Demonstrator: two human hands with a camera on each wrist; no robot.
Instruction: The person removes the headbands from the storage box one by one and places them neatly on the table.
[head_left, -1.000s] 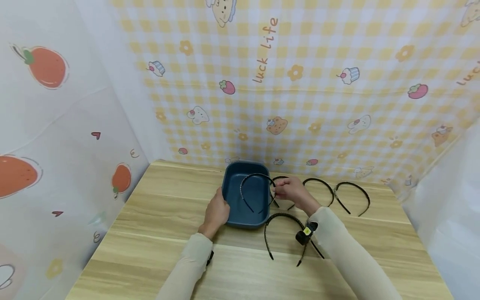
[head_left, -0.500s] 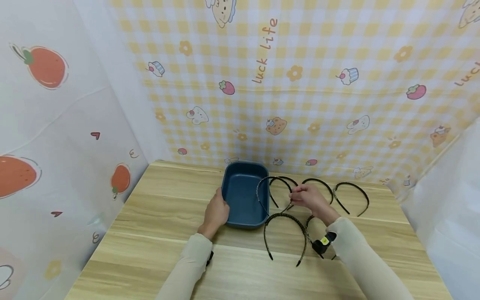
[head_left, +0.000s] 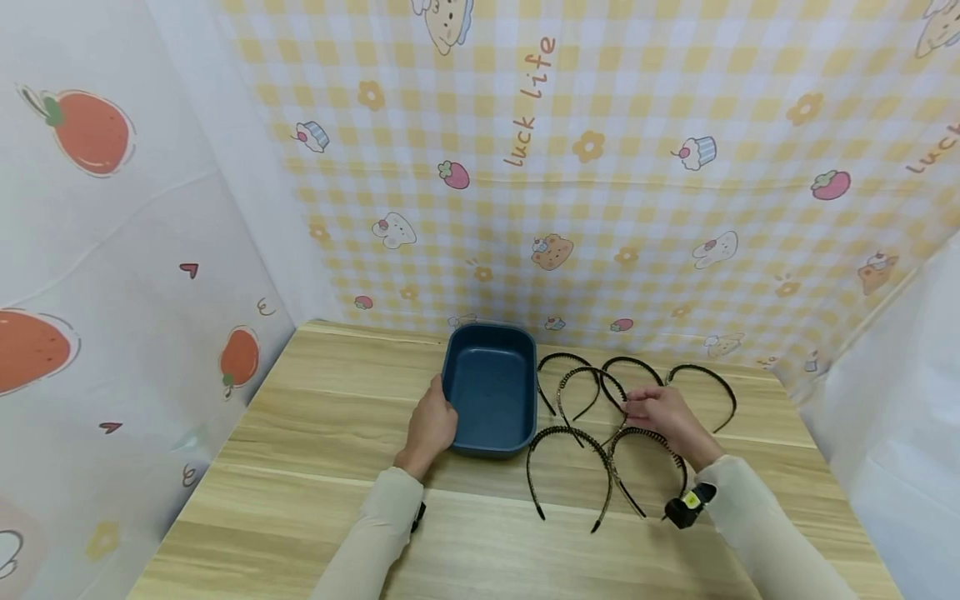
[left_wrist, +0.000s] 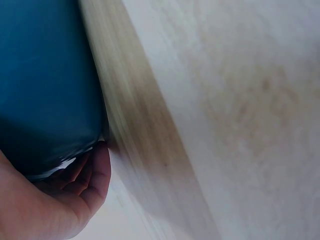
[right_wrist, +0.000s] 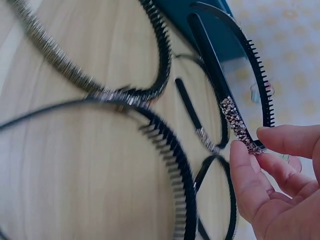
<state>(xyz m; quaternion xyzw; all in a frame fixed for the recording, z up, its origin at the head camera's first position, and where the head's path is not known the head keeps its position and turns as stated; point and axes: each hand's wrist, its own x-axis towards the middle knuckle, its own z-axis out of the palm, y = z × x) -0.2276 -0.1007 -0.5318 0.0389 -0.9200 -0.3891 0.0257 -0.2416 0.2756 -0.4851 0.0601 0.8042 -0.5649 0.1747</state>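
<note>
My left hand (head_left: 430, 425) grips the left side of a dark blue rectangular bin (head_left: 491, 392), its curled fingers at the wall's lower edge in the left wrist view. The inside of the bin shows no contents. Just to the right, my right hand (head_left: 667, 418) pinches a thin black headband (head_left: 592, 369) between thumb and fingertips. In the right wrist view this headband carries a band of glittery stones (right_wrist: 235, 120) and has small comb teeth inside. It overlaps other headbands in the head view; whether it touches them I cannot tell.
Three black headbands lie along the back: one beside the bin (head_left: 562, 356), a middle headband (head_left: 633, 360) and a right headband (head_left: 720, 377). Two toothed ones lie nearer, a left headband (head_left: 573, 431) and a right neighbour (head_left: 645, 431). Patterned cloth (head_left: 525, 208) hangs behind the wooden table (head_left: 322, 417).
My right hand has carried the headband rightward and slightly nearer, from over the bin to above the other headbands. The left hand has stayed at the bin.
</note>
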